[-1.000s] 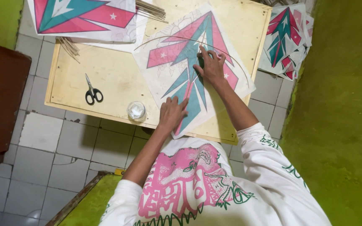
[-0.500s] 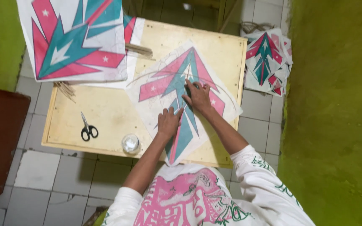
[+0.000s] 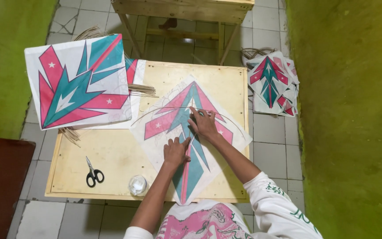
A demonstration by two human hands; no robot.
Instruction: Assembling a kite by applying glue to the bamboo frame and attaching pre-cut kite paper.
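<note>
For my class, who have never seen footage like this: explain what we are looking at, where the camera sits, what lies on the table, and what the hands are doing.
This is one view from a camera worn on a person's head, looking down at their own two bare hands. No machine is involved.

The wooden table is low and stands on a tiled floor. On it lies a diamond-shaped paper kite printed in pink and teal, with a thin curved stick across it. The left hand rests flat on the kite's middle; the right hand presses near the centre line, higher up. Neither hand grips anything.

Also on the table: black-handled scissors, a small clear round container, a finished kite sheet and a bundle of thin sticks. A stack of more kites lies on the floor to the right.
</note>
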